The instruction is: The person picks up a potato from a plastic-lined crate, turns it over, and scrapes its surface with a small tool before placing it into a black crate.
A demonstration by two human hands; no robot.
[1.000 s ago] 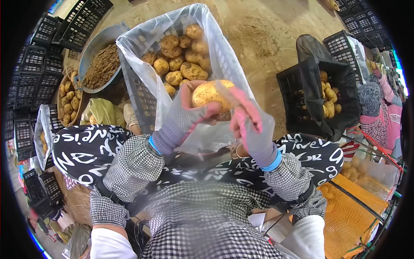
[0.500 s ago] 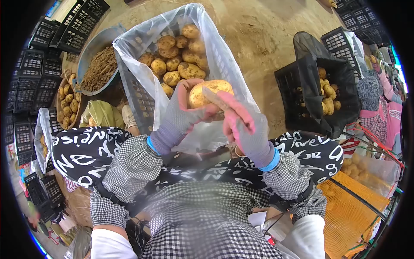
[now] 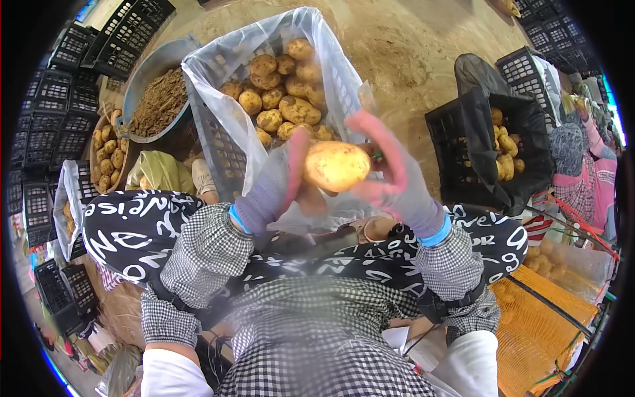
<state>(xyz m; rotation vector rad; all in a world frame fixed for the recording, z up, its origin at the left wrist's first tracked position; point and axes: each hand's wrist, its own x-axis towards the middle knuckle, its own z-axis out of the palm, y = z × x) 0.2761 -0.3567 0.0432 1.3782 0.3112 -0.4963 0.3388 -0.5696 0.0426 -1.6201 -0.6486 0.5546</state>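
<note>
A large pale-yellow potato [image 3: 337,166] is held up over the near end of a lined crate [image 3: 341,73]. My left hand [image 3: 281,173], in a grey and pink glove, grips its left end. Around the right end, my right hand [image 3: 401,173] is spread in a C shape, fingers raised and apart, thumb side close to the potato's lower right. The right glove matches the left. Behind the hands, several soil-marked potatoes [image 3: 271,99] lie in the crate's clear plastic liner [image 3: 228,49].
A blue-grey tub [image 3: 135,83] of brown soil [image 3: 159,106] stands left of the crate, near a basket of potatoes [image 3: 106,159]. To the right is a black-lined crate [image 3: 453,145] with potatoes. A person in pink [image 3: 589,172] sits at far right; orange mesh [image 3: 536,324] lies nearer.
My right fingers, earlier laid across the potato, have lifted away and spread to the right. The potato has moved slightly right and down, turned in my left hand.
</note>
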